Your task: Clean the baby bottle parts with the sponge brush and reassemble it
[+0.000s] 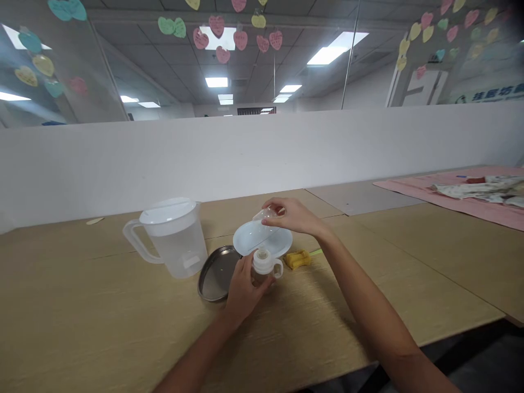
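White-necked, the bottle (262, 263) is near the table's (311, 316) middle, left-hand (242, 292) fingers curled round it; its contents are unclear. Right-hand (289, 214) fingers pinch a clear cap (267, 214) above the bowl (244, 240). Specks dot the steel tray (215, 283); the pitcher (176, 251) wears its lid.

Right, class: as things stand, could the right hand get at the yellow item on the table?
Probably yes: the yellow item lies near the right hand, with nothing seen on top. But that hand holds a clear piece by the white bowl, so it may need to free itself first.
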Demonstrator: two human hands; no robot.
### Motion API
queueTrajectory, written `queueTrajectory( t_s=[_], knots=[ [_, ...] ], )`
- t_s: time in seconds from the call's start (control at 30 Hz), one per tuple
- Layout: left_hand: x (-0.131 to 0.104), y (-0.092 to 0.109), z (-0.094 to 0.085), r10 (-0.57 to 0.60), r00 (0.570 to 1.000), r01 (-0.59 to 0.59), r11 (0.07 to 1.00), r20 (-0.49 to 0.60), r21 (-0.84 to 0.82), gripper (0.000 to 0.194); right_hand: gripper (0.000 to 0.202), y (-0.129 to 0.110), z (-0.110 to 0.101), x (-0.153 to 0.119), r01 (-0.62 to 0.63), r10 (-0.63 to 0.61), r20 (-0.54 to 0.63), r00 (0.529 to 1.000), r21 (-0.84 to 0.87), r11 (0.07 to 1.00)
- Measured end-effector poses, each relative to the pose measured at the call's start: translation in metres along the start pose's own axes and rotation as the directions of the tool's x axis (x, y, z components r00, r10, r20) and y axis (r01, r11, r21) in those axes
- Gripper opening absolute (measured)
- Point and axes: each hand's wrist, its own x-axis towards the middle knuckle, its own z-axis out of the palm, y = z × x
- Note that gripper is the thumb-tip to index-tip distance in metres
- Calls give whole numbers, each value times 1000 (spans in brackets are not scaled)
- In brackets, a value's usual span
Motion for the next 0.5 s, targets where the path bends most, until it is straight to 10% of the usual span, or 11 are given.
queueTrajectory(
  t_s=[0.27,0.5],
  knots=[
    [1,1,-3,46,999,-47,998,23,49,65,41,47,56,20,-35,173,442,880,-302,953],
    [1,2,-4,55,998,-56,997,21,54,67,29,28,53,15,-7,110,411,905,-245,969]
  ],
)
